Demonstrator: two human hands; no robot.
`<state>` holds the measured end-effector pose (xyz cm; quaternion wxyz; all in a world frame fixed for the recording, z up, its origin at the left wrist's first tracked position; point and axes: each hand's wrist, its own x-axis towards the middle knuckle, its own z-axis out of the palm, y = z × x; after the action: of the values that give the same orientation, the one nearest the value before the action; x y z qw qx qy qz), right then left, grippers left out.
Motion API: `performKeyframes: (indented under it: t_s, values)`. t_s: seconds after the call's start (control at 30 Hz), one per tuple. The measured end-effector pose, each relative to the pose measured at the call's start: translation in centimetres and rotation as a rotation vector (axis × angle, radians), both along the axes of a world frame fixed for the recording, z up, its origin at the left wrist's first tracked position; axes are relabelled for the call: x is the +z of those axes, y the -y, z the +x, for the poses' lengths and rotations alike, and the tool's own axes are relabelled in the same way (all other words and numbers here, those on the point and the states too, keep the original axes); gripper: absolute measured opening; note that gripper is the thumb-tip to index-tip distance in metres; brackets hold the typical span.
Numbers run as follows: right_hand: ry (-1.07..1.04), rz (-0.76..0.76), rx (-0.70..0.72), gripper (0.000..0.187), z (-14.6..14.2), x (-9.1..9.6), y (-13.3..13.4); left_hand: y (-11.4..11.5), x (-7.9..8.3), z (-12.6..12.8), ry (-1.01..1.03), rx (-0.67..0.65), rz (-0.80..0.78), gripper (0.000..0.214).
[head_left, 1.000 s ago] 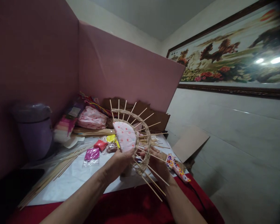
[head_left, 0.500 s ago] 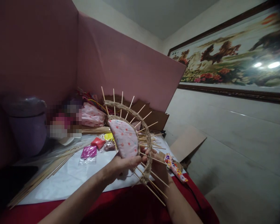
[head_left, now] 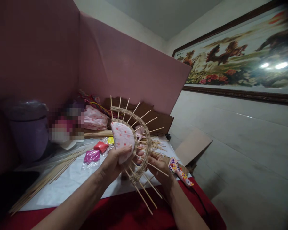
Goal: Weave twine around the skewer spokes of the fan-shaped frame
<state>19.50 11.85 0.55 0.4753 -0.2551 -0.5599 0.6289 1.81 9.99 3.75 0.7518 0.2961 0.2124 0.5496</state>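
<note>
Above the table I hold a half-round woven frame: a padded half-disc in pale fabric with red dots (head_left: 123, 135), an outer arched band of twisted twine (head_left: 147, 132), and thin wooden sticks (head_left: 151, 120) radiating out through the band. My left hand (head_left: 110, 166) grips the lower part of the half-disc, thumb across the fabric face, its other fingers partly hidden behind. At the right side of the band, my right hand (head_left: 162, 169) has its fingers closed at the twine and sticks. Some of those fingertips are hidden behind the frame.
A bundle of long sticks (head_left: 42, 180) lies on the white sheet (head_left: 62, 188) at left. Behind are magenta (head_left: 91, 156) and red (head_left: 101, 147) packets. A flower-patterned glue gun (head_left: 180, 172) lies at right. A purple bin (head_left: 28, 134) stands left, a pink panel (head_left: 132, 67) behind.
The woven frame has shifted left and turned somewhat, its upper end dropping slightly. Both hands have moved with it; my left thumb now lies higher across the fabric.
</note>
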Motion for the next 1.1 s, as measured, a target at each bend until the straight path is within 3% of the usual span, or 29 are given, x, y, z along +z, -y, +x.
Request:
performKeyframes:
  t_s: [0.2,0.4,0.47,0.57,0.7,0.83,0.87,0.93,1.0,1.1]
  values:
    - [0.078,0.131,-0.133,0.023,0.1,0.1,-0.4,-0.6,-0.2,-0.8,0.042,-0.118,-0.173,0.019]
    - [0.111,0.211,-0.35,0.015,-0.9,0.0,-0.7,-0.9,-0.3,-1.1,0.013,-0.121,-0.19,0.024]
    - [0.086,0.208,-0.429,0.013,-1.3,-0.2,-0.8,-0.9,-0.6,-1.0,0.015,-0.174,-0.176,0.025]
    - [0.064,0.174,-0.436,0.018,-1.9,-0.4,-1.0,-0.6,-0.7,-0.7,0.01,-0.26,-0.134,0.025]
    - [0.037,0.176,-0.497,0.021,-0.5,-0.2,-1.7,-0.1,-0.3,0.0,-0.092,-0.151,-0.054,0.021]
    - [-0.023,0.232,-0.764,0.022,3.6,1.1,-0.3,-0.1,0.2,0.0,-0.157,0.014,0.045,0.025]
    - [0.015,0.366,-0.949,0.021,4.4,1.5,0.6,-0.1,0.3,0.0,-0.163,0.043,0.072,0.026]
    - [0.302,0.718,-1.08,0.017,5.2,2.4,2.6,0.1,0.5,-0.1,-0.181,0.079,0.108,0.027]
    - [0.598,0.982,-0.967,0.021,4.8,3.0,4.4,0.3,0.6,0.0,-0.202,0.1,0.122,0.027]
    - [0.854,1.156,-0.872,0.027,3.4,3.5,5.6,0.6,0.7,0.2,-0.22,0.114,0.139,0.027]
